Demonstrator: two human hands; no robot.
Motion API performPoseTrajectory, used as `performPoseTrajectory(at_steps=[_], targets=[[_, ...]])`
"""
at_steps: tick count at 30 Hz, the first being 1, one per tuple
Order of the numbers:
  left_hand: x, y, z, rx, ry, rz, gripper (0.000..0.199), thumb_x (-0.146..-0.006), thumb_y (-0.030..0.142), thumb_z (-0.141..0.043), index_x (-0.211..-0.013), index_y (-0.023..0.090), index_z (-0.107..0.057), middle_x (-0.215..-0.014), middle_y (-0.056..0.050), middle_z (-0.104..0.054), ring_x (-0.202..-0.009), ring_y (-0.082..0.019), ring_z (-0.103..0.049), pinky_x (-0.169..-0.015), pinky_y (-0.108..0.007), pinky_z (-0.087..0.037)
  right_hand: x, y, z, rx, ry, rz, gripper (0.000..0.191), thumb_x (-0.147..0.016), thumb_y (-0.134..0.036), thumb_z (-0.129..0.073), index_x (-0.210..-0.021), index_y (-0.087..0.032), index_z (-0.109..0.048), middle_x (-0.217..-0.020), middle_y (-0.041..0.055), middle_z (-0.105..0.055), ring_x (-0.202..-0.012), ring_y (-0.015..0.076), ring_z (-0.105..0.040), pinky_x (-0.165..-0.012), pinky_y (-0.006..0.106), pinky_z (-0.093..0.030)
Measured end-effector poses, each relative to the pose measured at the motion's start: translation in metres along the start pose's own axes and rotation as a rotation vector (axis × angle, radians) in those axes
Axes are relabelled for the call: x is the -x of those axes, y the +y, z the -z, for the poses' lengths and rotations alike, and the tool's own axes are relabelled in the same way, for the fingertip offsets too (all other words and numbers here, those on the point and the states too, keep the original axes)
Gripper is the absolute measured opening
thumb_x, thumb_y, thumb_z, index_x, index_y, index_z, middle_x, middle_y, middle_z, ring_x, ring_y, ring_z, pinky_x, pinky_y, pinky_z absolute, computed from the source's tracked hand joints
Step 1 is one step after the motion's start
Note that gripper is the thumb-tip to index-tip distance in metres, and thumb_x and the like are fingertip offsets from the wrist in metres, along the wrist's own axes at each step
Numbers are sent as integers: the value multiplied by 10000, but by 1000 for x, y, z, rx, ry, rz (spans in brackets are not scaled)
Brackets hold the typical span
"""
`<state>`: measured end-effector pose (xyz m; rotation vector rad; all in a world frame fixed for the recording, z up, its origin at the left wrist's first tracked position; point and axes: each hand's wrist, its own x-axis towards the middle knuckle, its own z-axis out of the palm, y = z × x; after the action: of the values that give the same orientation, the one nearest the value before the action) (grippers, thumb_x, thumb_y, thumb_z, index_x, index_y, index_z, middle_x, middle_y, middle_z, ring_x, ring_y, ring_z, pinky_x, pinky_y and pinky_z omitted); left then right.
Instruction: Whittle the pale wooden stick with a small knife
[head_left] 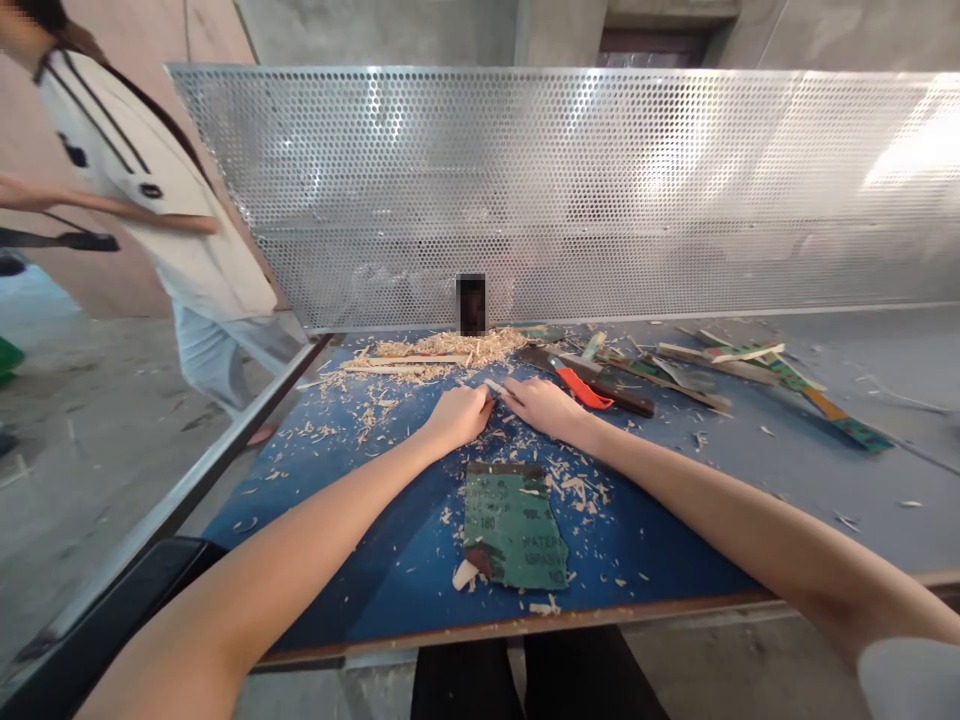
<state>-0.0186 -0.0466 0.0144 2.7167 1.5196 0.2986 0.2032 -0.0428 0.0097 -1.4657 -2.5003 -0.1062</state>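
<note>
My left hand [459, 417] is closed, its fingertips at the near end of a small pale wood piece [494, 387]. From the other side my right hand [546, 405] pinches the same piece, and the two hands almost meet above the blue work surface. Most of the piece is hidden by the fingers. Closer to me lies a torn green sheet of sandpaper [516, 525], printed side up, marked 180. A tool with an orange part [585, 388] and a dark handle lies just beyond my right hand; its kind is not clear.
Wood shavings [480, 348] are heaped beyond my hands and scattered around. Colored wood strips [810, 390] lie at the right. A perforated metal screen [585, 190] stands along the back edge. At the left, a person [161, 200] in a pale top holds a wooden stick.
</note>
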Motion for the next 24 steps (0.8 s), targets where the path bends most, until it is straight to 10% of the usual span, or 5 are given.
performPoseTrajectory(at_steps=[24], targets=[[6,2,2,3,25,34,342,-1117,382,-507,-1252,171,-741,-1039,-152,-829,-979,-312,-802,-851,-368,-585,3,-11,1,-23,8,-64,280,-1139,-379,-415,-1144,-216,-643,-903,81,-769,-762,228,-658,-661,340,-280]])
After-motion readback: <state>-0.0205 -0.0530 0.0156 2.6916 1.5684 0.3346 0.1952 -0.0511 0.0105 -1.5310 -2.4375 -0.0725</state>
